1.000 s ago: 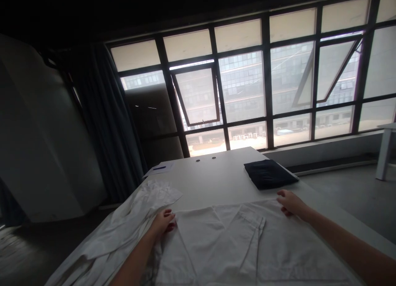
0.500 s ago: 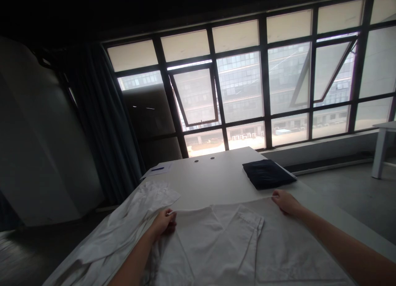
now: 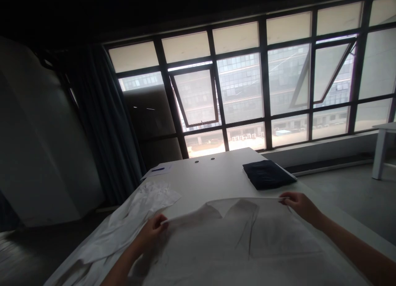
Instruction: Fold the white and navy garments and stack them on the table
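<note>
A white garment (image 3: pixel 216 244) with a V-shaped notch in its top edge is spread between my two hands. It looks like a shirt, and its lower part is blurred. My left hand (image 3: pixel 156 227) pinches the top edge at the left. At the right end, my right hand (image 3: pixel 295 201) grips the same edge between thumb and fingers. The top edge is pulled fairly taut from hand to hand. Another white cloth (image 3: pixel 130 216) lies rumpled on the table to the left of my left hand.
A folded dark cloth (image 3: pixel 267 174) lies on the white table (image 3: pixel 204 176) beyond my right hand. Paper with a pen (image 3: pixel 157 169) on it rests at the far left corner. Windows and a dark curtain (image 3: pixel 105 125) stand behind; a white table leg (image 3: pixel 378 154) is at right.
Both hands have moved apart, the left one leftward and slightly down, the right one rightward. The white garment's top edge is stretched wider and its cloth has shifted.
</note>
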The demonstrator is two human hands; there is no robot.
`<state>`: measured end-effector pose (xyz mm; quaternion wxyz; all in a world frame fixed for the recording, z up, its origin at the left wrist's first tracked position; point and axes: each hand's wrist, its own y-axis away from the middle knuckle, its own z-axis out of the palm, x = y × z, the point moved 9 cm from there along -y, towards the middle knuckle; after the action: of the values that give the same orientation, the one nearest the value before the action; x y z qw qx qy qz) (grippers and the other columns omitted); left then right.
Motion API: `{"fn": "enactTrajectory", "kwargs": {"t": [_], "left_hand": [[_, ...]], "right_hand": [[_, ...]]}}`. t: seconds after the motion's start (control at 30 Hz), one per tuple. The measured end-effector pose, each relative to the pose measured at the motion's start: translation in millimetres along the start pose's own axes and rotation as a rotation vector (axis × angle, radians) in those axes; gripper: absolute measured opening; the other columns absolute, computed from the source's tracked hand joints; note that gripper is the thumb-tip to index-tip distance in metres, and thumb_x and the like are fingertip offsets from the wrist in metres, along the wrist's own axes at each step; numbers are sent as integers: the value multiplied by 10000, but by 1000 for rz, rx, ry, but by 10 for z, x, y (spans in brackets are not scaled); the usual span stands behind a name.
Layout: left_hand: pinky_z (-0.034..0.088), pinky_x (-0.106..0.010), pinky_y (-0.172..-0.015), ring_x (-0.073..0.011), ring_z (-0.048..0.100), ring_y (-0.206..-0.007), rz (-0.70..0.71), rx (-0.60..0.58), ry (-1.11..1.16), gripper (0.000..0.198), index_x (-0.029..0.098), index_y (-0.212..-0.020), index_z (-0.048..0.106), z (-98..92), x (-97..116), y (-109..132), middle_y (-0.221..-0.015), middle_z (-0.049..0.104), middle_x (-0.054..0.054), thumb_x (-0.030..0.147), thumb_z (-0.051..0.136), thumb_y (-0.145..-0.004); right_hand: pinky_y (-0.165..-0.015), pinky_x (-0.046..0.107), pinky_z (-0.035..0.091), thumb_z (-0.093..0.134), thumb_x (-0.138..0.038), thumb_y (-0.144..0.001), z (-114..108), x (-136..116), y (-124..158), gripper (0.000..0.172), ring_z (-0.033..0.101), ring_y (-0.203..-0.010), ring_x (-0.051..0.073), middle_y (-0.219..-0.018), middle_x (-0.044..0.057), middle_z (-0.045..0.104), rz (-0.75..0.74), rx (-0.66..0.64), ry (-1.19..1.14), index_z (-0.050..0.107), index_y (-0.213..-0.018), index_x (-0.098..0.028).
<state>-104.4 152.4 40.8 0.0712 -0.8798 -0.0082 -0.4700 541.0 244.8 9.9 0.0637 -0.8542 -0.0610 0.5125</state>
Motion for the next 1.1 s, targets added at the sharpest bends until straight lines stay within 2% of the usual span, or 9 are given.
{"fn": "enactTrajectory", "kwargs": {"t": [0.17, 0.27, 0.33, 0.43, 0.53, 0.7, 0.83, 1.0, 1.1], "left_hand": [[499, -333, -968, -279, 679, -1056, 124, -121, -259, 236, 228, -833, 654, 92, -60, 314, -1039, 760, -49, 463, 651, -815], [347, -371, -1168, -260, 660, -1163, 142, -151, -491, 41, 252, -820, 614, 195, -143, 418, -1141, 760, -34, 284, 594, -803], [247, -372, -1225, -240, 611, -1253, 154, -151, -648, 123, 259, -869, 628, 244, -148, 441, -1187, 750, -27, 194, 562, -788], [239, -414, -1227, -257, 486, -1391, 112, -156, -886, 314, 254, -956, 667, 317, -78, 441, -1292, 703, -26, 82, 558, -716], [183, -466, -1246, -280, 375, -1467, 110, -111, -1013, 444, 250, -1024, 690, 502, 201, 477, -1435, 607, -18, 25, 565, -663], [342, -376, -1199, -213, 451, -1421, 300, -224, -711, 404, 304, -1301, 612, 1436, 773, 686, -1510, 535, -26, 251, 537, -908], [235, -492, -1254, -279, 317, -1502, 433, -312, -636, 549, 356, -1448, 506, 2054, 909, 795, -1623, 368, -9, 393, 610, -910], [204, -560, -1252, -291, 237, -1528, 454, -350, -676, 607, 397, -1549, 359, 2210, 788, 775, -1661, 231, 11, 455, 541, -972], [212, -574, -1245, -297, 226, -1530, 472, -355, -704, 593, 413, -1556, 335, 2199, 769, 780, -1663, 201, 13, 459, 515, -993]], "right_hand": [[-911, 386, 553, 582, -367, -782, -26, 95, 535, 271, 719, -1008, 314, -1034, 93, 794, -100, -77, 192, 791, -887, -232], [-992, 388, 526, 593, -328, -774, 67, 195, 770, 233, 716, -1058, 301, -1072, 56, 792, -171, -126, 297, 795, -873, -265], [-1019, 377, 513, 590, -308, -776, 136, 253, 864, 211, 711, -1085, 288, -1123, 45, 781, -213, -147, 331, 782, -852, -267], [-1045, 367, 494, 574, -292, -798, 203, 304, 913, 188, 683, -1153, 278, -1212, 53, 750, -257, -153, 338, 755, -833, -258], [-1053, 384, 487, 580, -303, -813, 229, 337, 896, 160, 671, -1167, 282, -1233, 73, 737, -255, -157, 321, 732, -822, -253], [-1063, 408, 475, 575, -315, -826, 223, 328, 882, 163, 653, -1168, 288, -1216, 100, 728, -267, -155, 319, 722, -842, -248], [-990, 381, 505, 550, -303, -833, 127, 281, 888, 164, 660, -1100, 269, -1259, 128, 665, -317, -34, 414, 693, -866, -229], [-730, 317, 510, 475, -281, -863, 88, 308, 902, 166, 633, -716, 190, -913, 61, 666, -252, -17, 506, 634, -881, -235], [-715, 306, 491, 447, -299, -890, 81, 284, 931, 196, 637, -719, 195, -874, 43, 684, -210, -41, 468, 635, -891, -243]]}}
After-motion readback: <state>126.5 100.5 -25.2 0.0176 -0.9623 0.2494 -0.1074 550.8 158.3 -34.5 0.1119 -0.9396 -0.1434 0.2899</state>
